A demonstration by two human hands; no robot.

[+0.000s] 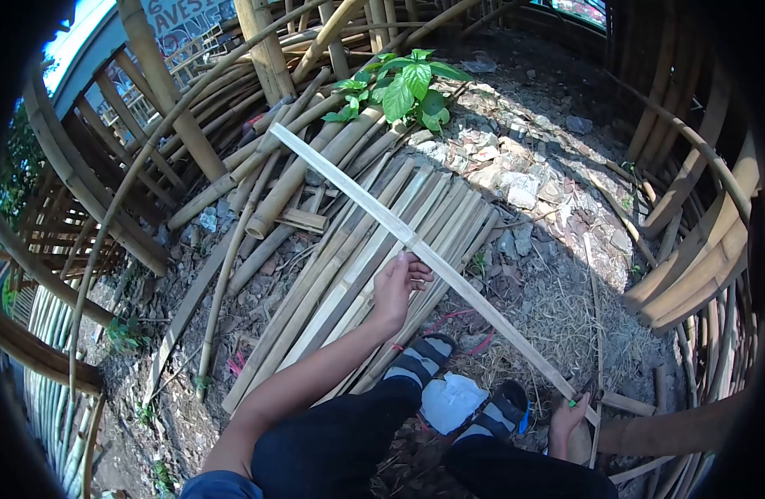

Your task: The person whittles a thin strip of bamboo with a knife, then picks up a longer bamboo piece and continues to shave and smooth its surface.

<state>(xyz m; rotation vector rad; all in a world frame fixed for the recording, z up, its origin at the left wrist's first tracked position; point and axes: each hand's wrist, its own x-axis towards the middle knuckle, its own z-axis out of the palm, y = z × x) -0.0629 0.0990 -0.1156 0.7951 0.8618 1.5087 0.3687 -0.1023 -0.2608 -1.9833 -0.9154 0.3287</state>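
Note:
A long pale split bamboo slat (357,195) runs diagonally from the upper left to the lower right, above the ground. My left hand (396,287) grips it near its middle, fingers curled over the strip. My right hand (567,424) holds the slat's near end at the lower right, with something small and green by the fingers. Under the slat lies a bundle of flat bamboo strips (374,249) spread on the ground. My two feet in striped sandals (421,358) rest below.
Round bamboo poles (274,191) are piled at the left and back. A green leafy plant (403,87) grows at the top. Rubble and stones (515,175) lie to the right. Curved bamboo frames (698,249) stand at both sides. A white scrap (450,401) lies between my feet.

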